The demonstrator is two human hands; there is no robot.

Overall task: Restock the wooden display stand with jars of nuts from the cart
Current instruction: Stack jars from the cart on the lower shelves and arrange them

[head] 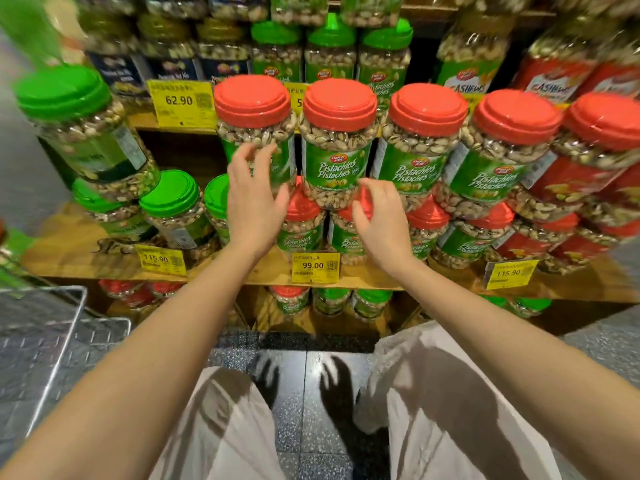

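Observation:
A wooden display stand holds stacked clear jars of nuts. A row of red-lidded pistachio jars stands on a lower layer of the same jars. My left hand hovers with fingers spread just in front of the leftmost red-lidded jar, holding nothing. My right hand is open too, below and in front of the second red-lidded jar, fingers curled and apart from it. Green-lidded mixed-nut jars stand at the left.
A wire cart shows at the lower left. Yellow price tags hang on the shelf edge. Red-labelled cashew jars fill the right side. More jars sit on the bottom shelf. My legs stand on a dark tiled floor.

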